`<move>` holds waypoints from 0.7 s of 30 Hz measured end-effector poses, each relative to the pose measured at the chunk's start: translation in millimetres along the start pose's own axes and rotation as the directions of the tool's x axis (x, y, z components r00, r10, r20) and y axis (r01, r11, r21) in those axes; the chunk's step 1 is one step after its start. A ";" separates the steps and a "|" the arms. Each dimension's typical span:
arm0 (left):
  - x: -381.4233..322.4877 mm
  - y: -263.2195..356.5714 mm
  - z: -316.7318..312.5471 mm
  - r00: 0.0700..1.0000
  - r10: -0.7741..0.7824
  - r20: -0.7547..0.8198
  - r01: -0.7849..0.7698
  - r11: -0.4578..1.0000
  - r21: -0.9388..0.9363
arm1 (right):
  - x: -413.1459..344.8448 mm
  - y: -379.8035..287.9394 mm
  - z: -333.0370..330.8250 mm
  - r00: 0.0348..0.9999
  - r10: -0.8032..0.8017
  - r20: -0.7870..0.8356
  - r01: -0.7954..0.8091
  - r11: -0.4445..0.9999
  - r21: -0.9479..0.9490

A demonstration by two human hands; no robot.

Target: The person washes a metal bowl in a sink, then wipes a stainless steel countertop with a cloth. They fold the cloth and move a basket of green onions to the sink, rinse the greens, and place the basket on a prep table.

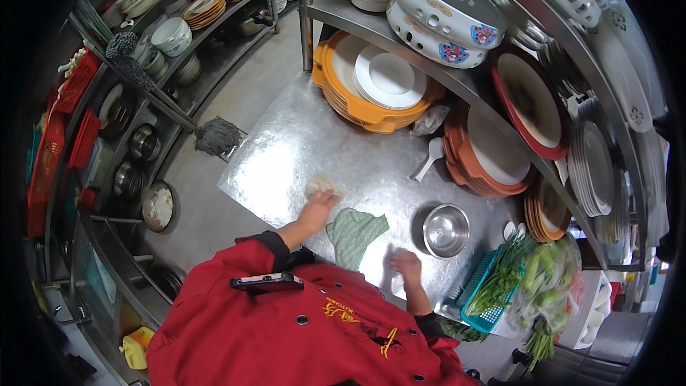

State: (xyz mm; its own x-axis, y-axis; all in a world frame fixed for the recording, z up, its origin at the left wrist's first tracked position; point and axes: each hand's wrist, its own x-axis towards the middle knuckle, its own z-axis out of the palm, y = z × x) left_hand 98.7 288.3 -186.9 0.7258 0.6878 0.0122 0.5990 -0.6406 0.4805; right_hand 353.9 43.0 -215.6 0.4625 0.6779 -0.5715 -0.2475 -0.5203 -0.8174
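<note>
My left hand (pixel 316 209) presses a whitish cloth (pixel 323 185) against the stainless steel table (pixel 370 171); both the hand and the cloth are slightly blurred. Just to the right of that hand lies a crumpled green patterned cloth (pixel 353 233), spread towards the table's front edge. My right hand (pixel 408 266) is over the front part of the table, its fingers loosely bent with nothing seen in them. Beyond it, to the upper right, stands a round metal bowl (pixel 446 231). A white spoon (pixel 430 158) lies farther back on the tabletop.
Stacked orange-rimmed plates (pixel 370 120) with white plates (pixel 383 78) on top stand under a metal shelf (pixel 364 16). Reddish-brown stacked dishes (pixel 490 155) sit rightward. A teal basket (pixel 482 321) holds green herbs, beside bagged vegetables (pixel 546 273). A mop head (pixel 217 136) hangs left of the table.
</note>
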 end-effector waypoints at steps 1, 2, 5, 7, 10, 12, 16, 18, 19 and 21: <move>6.3 1.7 4.2 0.993 0.116 -0.006 -0.116 0.993 -0.008 | -3.3 -3.3 22.4 0.976 -0.189 0.104 0.212 0.936 -0.283; 14.9 4.5 8.8 0.979 0.203 0.029 -0.202 0.979 -0.025 | -2.8 -11.6 41.9 0.928 -0.313 0.203 0.372 0.812 -0.450; 39.7 8.0 19.3 0.924 0.379 0.048 -0.379 0.925 -0.013 | -1.5 -39.2 92.0 0.823 -0.354 0.443 0.559 0.372 -0.741; 54.5 -5.5 19.9 0.923 0.384 -0.014 -0.384 0.923 0.016 | 3.9 -55.1 108.9 0.810 -0.278 0.516 0.573 0.194 -0.796; 85.8 -51.5 11.8 0.963 0.207 -0.174 -0.195 0.977 0.084 | 16.7 -67.5 120.0 0.851 -0.155 0.501 0.520 0.124 -0.845; 98.3 -104.1 -9.0 0.969 0.003 -0.246 0.027 0.993 0.117 | 24.0 -68.5 121.0 0.880 -0.102 0.464 0.473 0.085 -0.877; 96.0 -201.1 -65.9 0.901 -0.317 -0.296 0.374 0.913 0.159 | 35.4 -63.8 122.9 0.907 -0.112 0.407 0.418 0.108 -0.902; 83.3 -228.1 -81.9 0.808 -0.516 -0.284 0.538 0.843 0.000 | 39.3 -61.5 124.1 0.910 -0.137 0.391 0.407 0.110 -0.907; 71.7 -234.2 -83.4 0.788 -0.466 -0.402 0.545 0.832 0.105 | 41.0 -60.4 124.4 0.915 -0.122 0.385 0.399 0.114 -0.910; 46.4 -239.4 -82.0 0.746 -0.511 -0.427 0.585 0.810 0.053 | 45.0 -58.6 124.5 0.920 -0.120 0.374 0.387 0.124 -0.914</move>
State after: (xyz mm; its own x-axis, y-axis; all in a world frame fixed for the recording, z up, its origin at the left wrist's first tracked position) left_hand -38.7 501.6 -229.5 0.0912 0.9862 0.1382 0.9272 -0.1347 0.3495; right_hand 283.2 168.7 -202.5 0.1370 0.8802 -0.4543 0.9264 -0.2763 -0.2560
